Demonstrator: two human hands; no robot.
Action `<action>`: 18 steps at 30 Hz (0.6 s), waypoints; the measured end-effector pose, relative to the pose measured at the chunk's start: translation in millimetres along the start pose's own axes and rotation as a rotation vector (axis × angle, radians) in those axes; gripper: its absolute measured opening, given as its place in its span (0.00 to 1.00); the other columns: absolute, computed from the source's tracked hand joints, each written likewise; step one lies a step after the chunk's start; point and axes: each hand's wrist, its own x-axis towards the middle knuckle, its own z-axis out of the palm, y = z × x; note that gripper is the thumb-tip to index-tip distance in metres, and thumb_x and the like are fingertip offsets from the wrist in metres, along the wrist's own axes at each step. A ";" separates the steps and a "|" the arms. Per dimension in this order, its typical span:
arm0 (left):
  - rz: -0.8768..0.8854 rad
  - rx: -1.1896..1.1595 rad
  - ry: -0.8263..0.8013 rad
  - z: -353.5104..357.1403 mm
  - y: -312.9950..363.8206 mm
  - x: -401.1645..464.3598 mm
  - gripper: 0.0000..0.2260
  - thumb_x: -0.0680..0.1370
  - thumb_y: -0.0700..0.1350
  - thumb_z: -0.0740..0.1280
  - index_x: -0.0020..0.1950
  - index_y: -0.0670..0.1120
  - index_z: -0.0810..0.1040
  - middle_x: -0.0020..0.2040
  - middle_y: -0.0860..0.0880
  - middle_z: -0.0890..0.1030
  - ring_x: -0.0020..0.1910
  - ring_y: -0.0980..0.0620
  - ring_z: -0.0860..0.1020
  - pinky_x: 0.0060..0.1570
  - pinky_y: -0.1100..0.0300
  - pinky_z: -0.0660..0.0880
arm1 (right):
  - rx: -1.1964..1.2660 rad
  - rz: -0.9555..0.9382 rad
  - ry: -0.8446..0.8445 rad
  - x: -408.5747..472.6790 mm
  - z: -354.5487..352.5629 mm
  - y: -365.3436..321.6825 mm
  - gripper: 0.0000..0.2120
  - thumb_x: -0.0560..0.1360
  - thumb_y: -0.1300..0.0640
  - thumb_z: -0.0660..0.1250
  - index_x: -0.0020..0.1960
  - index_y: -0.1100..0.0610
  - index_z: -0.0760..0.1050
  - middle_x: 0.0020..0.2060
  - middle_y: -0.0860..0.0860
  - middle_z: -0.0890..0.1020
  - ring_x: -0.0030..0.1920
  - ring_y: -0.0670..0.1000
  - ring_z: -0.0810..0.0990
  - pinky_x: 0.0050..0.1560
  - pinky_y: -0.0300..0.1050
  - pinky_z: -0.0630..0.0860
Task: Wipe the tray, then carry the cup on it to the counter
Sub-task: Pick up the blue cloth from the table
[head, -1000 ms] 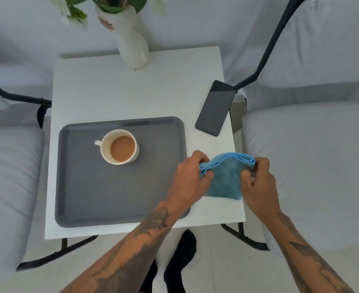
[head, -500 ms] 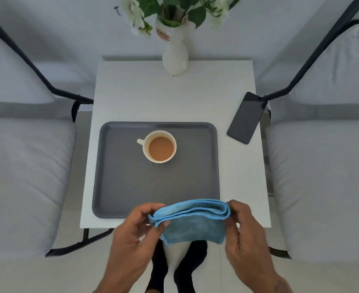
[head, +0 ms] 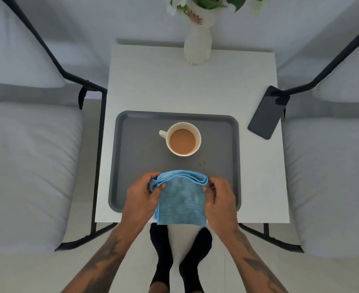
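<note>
A dark grey tray (head: 132, 166) lies on a small white table (head: 191, 87). A cream cup (head: 183, 138) of milky tea stands upright near the tray's middle, handle to the left. A few crumbs (head: 202, 163) dot the tray just in front of the cup. A folded blue cloth (head: 180, 199) hangs over the tray's near edge, pinched at its top corners by my left hand (head: 141, 195) and my right hand (head: 219, 197). The cloth and hands hide the tray's near rim.
A white vase (head: 197, 47) with flowers stands at the table's far edge. A black phone (head: 268, 112) lies at the right edge. Grey cushioned chairs with black frames flank the table, left (head: 30, 161) and right (head: 330, 176). My feet in black socks (head: 180, 261) are below.
The cloth and both hands have shifted from the table's right side to the tray's near edge, and moved forward over it. The view has recentred on the table.
</note>
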 end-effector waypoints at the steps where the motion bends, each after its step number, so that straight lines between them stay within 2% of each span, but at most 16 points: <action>1: 0.024 0.042 -0.006 2.4 -4.0 6.9 0.07 0.76 0.43 0.73 0.50 0.54 0.81 0.42 0.61 0.83 0.42 0.58 0.82 0.46 0.48 0.82 | -0.020 0.022 -0.002 4.2 3.5 2.0 0.06 0.77 0.67 0.66 0.53 0.61 0.77 0.46 0.50 0.76 0.44 0.50 0.74 0.46 0.27 0.65; 3: 0.093 0.119 -0.010 6.6 -6.2 19.3 0.07 0.76 0.42 0.72 0.52 0.51 0.81 0.44 0.59 0.83 0.44 0.56 0.81 0.50 0.49 0.81 | -0.046 0.065 -0.006 14.1 10.1 5.8 0.06 0.77 0.66 0.67 0.53 0.62 0.77 0.46 0.50 0.74 0.44 0.51 0.74 0.45 0.31 0.64; 7: 0.190 0.198 0.000 11.6 0.4 39.4 0.08 0.77 0.42 0.70 0.56 0.48 0.81 0.48 0.54 0.83 0.47 0.53 0.80 0.52 0.51 0.79 | -0.053 0.121 -0.007 33.5 15.7 2.8 0.05 0.78 0.64 0.65 0.53 0.60 0.77 0.48 0.50 0.73 0.45 0.51 0.74 0.49 0.39 0.68; 11: 0.189 0.307 0.050 14.0 1.7 49.5 0.11 0.77 0.47 0.70 0.59 0.49 0.77 0.55 0.52 0.78 0.51 0.52 0.77 0.51 0.49 0.79 | -0.063 0.135 -0.012 45.6 13.9 -6.2 0.05 0.78 0.61 0.66 0.53 0.58 0.75 0.49 0.49 0.72 0.46 0.51 0.75 0.50 0.46 0.74; 13: 0.178 0.348 0.092 12.8 1.3 49.9 0.15 0.76 0.49 0.71 0.62 0.50 0.76 0.57 0.51 0.74 0.53 0.53 0.75 0.52 0.49 0.79 | -0.097 0.142 0.007 46.4 10.3 -10.4 0.08 0.77 0.58 0.68 0.55 0.58 0.74 0.51 0.48 0.71 0.45 0.48 0.74 0.51 0.49 0.77; 14: 0.185 0.343 0.119 11.2 2.8 49.1 0.17 0.76 0.50 0.72 0.64 0.49 0.75 0.59 0.50 0.73 0.55 0.53 0.74 0.53 0.49 0.79 | -0.105 0.124 0.029 45.6 6.5 -13.5 0.12 0.76 0.56 0.69 0.57 0.57 0.74 0.52 0.48 0.71 0.45 0.47 0.74 0.51 0.46 0.78; 15: 0.218 0.327 0.148 8.7 6.3 47.7 0.19 0.76 0.50 0.72 0.65 0.49 0.74 0.60 0.49 0.72 0.57 0.53 0.74 0.55 0.50 0.79 | -0.096 0.080 0.052 44.7 1.5 -19.0 0.15 0.76 0.54 0.71 0.60 0.57 0.73 0.54 0.48 0.72 0.46 0.45 0.73 0.50 0.38 0.77; 16: 0.284 0.311 0.175 5.5 12.1 46.2 0.20 0.76 0.50 0.72 0.66 0.48 0.74 0.61 0.48 0.72 0.58 0.53 0.73 0.57 0.52 0.78 | -0.066 0.017 0.063 44.6 -3.9 -25.8 0.19 0.75 0.53 0.72 0.62 0.56 0.72 0.55 0.48 0.72 0.46 0.42 0.73 0.50 0.30 0.73; 18: 0.486 0.337 0.215 -2.0 28.7 45.2 0.23 0.75 0.48 0.73 0.68 0.45 0.74 0.63 0.46 0.72 0.61 0.50 0.73 0.59 0.56 0.75 | 0.007 -0.123 0.029 49.8 -12.6 -39.0 0.27 0.72 0.53 0.75 0.67 0.56 0.69 0.59 0.47 0.72 0.51 0.38 0.73 0.53 0.22 0.68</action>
